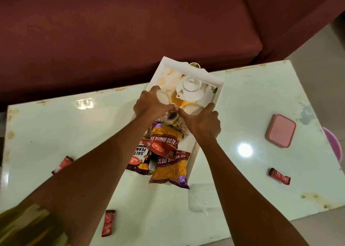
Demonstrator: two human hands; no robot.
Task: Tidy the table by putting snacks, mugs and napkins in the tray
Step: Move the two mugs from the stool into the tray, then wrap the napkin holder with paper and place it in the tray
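Left hand (151, 104) curled round a pale cup (164, 97) in the white tray (219, 89), right hand (204, 123) seemingly clasped a second cup (193, 109), teapot (190, 89) stood just beyond, aloo bhujia packets (170, 169) lay nearer.

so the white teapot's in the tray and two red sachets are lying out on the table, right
Not two: the head view shows three red sachets on the table: a left sachet, a front sachet and a right sachet. The white teapot is in the tray.

Maroon sofa (130, 31) beyond, pink rounded tin (281, 130) at right, purple round object (335, 145) past it.
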